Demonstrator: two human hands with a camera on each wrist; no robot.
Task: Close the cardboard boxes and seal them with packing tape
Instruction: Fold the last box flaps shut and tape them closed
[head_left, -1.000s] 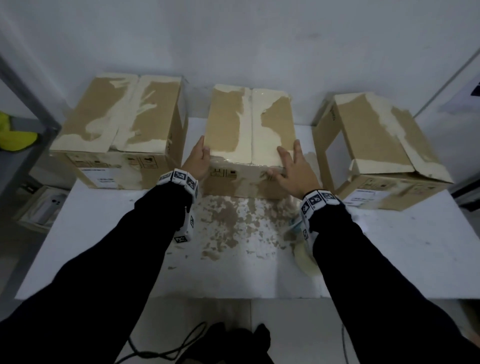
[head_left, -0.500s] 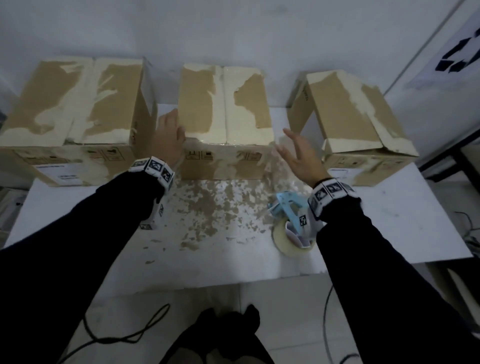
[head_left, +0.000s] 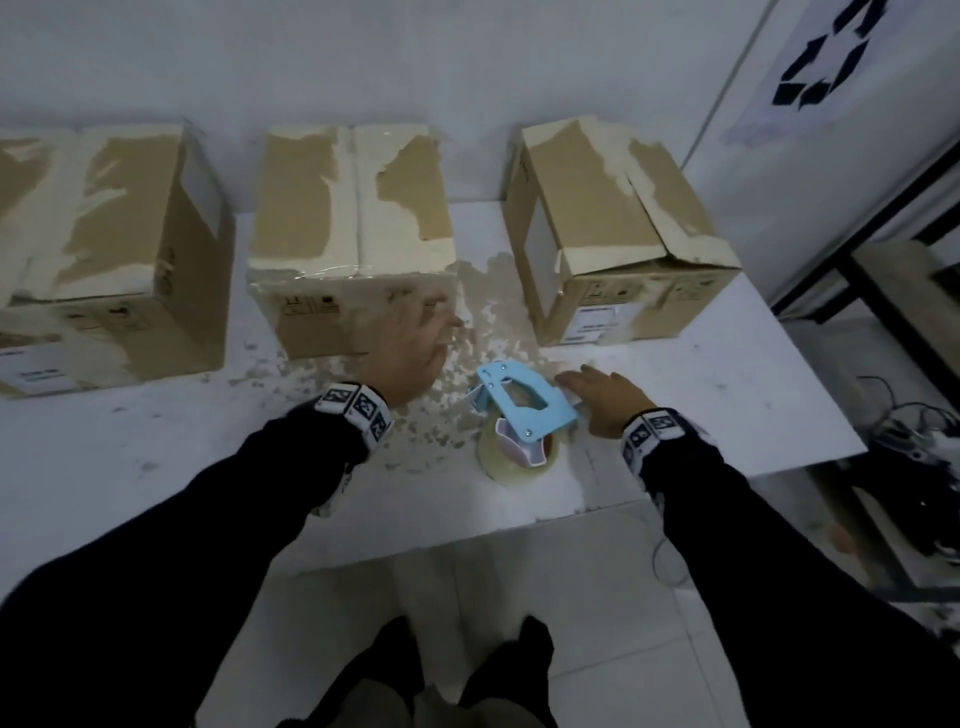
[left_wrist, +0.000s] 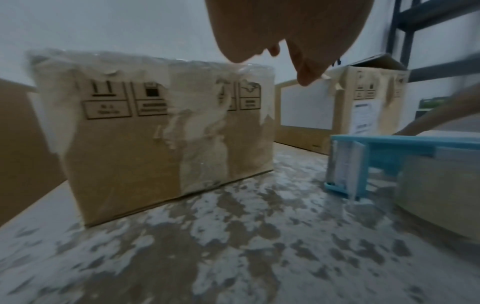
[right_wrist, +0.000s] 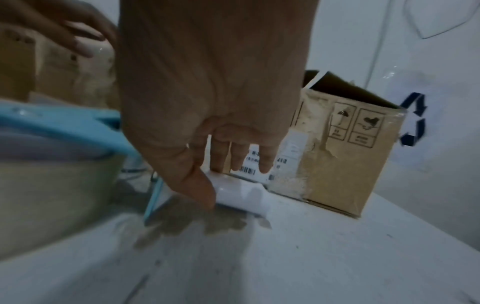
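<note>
Three cardboard boxes stand in a row at the back of the white table (head_left: 156, 467). The left box (head_left: 104, 249) and the middle box (head_left: 353, 234) have their flaps down. The right box (head_left: 613, 223) has its top flaps slightly raised. A blue tape dispenser (head_left: 524, 400) with a tape roll (head_left: 514, 460) lies in front of the gap between the middle and right boxes. My right hand (head_left: 571, 376) reaches its white handle (right_wrist: 241, 193), thumb and straight fingertips touching it. My left hand (head_left: 431, 327), blurred and spread, hovers by the middle box's front right corner, holding nothing.
Torn paper residue covers the table in front of the middle box. The table's front edge runs just behind my wrists. A dark metal shelf (head_left: 883, 291) and cables (head_left: 904, 431) sit to the right. A recycling sign (head_left: 821, 57) hangs on the wall.
Both hands have left the middle box. The right hand dropped down to the dispenser's handle. The left hand swung from the box's left side across to its front right corner.
</note>
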